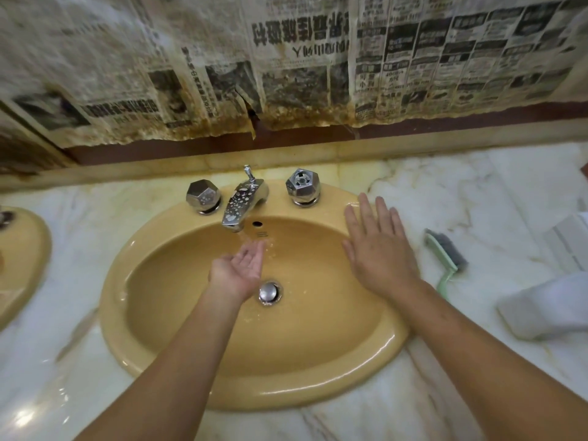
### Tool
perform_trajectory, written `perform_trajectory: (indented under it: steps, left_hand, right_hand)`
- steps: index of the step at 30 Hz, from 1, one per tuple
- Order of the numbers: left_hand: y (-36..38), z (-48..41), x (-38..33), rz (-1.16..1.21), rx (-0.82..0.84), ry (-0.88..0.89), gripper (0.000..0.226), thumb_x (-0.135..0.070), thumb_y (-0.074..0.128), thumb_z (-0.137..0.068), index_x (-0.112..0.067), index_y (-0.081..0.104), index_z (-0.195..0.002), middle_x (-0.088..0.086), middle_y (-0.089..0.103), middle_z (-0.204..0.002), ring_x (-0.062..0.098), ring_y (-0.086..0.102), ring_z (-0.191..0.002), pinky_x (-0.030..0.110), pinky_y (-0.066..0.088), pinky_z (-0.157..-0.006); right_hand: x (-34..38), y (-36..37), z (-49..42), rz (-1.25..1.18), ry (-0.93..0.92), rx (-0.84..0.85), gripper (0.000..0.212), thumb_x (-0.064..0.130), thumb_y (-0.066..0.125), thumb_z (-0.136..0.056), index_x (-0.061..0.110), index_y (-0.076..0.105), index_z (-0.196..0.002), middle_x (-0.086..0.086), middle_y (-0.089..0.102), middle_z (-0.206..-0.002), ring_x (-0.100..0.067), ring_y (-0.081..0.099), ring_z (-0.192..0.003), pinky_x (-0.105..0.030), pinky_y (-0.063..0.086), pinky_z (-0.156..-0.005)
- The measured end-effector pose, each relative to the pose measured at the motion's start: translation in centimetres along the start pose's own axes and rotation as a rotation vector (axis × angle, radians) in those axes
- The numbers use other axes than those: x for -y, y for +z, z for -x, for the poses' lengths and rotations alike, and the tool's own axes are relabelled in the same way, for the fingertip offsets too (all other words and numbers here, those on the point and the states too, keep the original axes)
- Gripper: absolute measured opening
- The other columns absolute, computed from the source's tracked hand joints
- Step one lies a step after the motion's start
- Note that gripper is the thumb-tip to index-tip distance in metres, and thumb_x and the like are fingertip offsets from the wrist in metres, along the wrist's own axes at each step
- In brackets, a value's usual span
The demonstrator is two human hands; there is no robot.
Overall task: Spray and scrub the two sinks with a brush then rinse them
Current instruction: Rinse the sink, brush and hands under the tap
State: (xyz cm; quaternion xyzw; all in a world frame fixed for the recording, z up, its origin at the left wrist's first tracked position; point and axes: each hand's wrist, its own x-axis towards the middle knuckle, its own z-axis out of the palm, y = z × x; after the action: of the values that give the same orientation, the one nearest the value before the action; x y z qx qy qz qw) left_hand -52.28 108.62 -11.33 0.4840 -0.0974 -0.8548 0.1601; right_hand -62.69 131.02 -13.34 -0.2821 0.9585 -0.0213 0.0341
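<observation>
A yellow oval sink (pixel 318 386) fills the middle of the marble counter. Water runs from its chrome faucet (pixel 242 205) onto my left hand (pixel 240 268), which is cupped palm up over the basin just behind the chrome drain plug (pixel 268 292). My right hand (pixel 377 246) lies flat, fingers straight, on the sink's right rim. A green-handled brush (pixel 445 254) rests on the counter to the right of that hand, apart from it. The edge of a second yellow sink (pixel 22 256) shows at the far left. No spray bottle is in sight.
Two faceted chrome knobs, left knob (pixel 203 196) and right knob (pixel 303 186), flank the faucet. A folded white towel (pixel 547 305) and a white box (pixel 572 240) sit at the right edge. Stained newspaper (pixel 286 68) covers the wall behind the counter.
</observation>
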Motion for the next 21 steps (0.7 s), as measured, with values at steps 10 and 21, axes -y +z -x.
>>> perform_trajectory:
  steps: [10, 21]
  left_hand:
    - [1.8, -0.9, 1.2, 0.233, -0.007, -0.046, 0.041, -0.027, 0.042, -0.109, 0.004, 0.066, -0.123, 0.020, 0.076, -0.101, 0.031, 0.076, -0.093, 0.034, 0.063, -0.075]
    - [5.5, 1.5, 8.1, -1.215, 0.459, 0.756, 0.042, -0.041, 0.051, -0.105, -0.015, 0.081, -0.094, -0.006, 0.079, -0.093, 0.005, 0.074, -0.092, 0.032, 0.057, -0.093]
  right_hand:
    - [0.2, 0.4, 4.3, -0.260, 0.176, -0.266, 0.057, 0.031, 0.046, -0.093, 0.008, 0.050, -0.145, -0.004, 0.047, -0.153, -0.033, 0.034, -0.144, -0.047, 0.031, -0.118]
    - [0.8, 0.4, 1.2, -0.006, 0.196, -0.052, 0.075, 0.056, 0.032, -0.101, 0.013, 0.017, -0.160, -0.006, 0.008, -0.169, -0.040, 0.019, -0.149, -0.055, 0.024, -0.118]
